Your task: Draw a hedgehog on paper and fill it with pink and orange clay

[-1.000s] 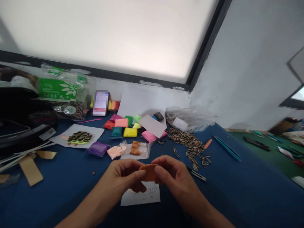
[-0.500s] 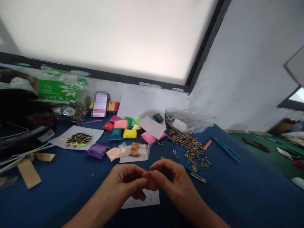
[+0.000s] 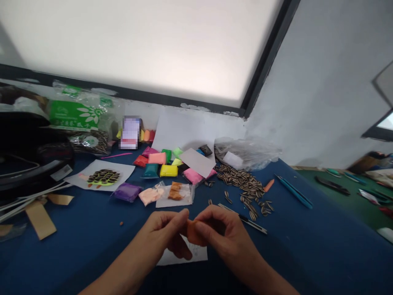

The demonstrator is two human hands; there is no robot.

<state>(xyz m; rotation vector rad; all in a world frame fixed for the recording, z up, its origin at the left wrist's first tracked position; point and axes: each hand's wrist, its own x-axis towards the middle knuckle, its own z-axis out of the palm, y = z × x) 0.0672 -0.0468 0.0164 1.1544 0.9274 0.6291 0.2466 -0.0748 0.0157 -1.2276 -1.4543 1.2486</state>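
Note:
A flattened piece of orange clay [image 3: 195, 234] is in my hands above a small white paper with a pencil drawing [image 3: 196, 253]. My right hand [image 3: 224, 233] pinches the clay between thumb and fingers. My left hand [image 3: 167, 233] is at its left edge, thumb raised near the top of the clay and lower fingers curled below; its index fingertip is hidden. Just beyond lies an opened packet of orange-brown clay [image 3: 175, 191], beside a pale peach clay packet [image 3: 151, 194]. A utility knife [image 3: 251, 223] rests right of my right hand.
Sunflower seeds [image 3: 239, 180] are heaped at the right, near tweezers [image 3: 294, 191]. Several coloured clay packets [image 3: 168, 170] lie mid-table. A seed-covered clay figure [image 3: 103, 178] sits on paper at the left, with a phone [image 3: 130, 133] and a green seed bag [image 3: 75, 116] behind.
My left thumb has lifted from the face of the orange clay to its upper edge. My right hand keeps its pinch. The view has shifted slightly.

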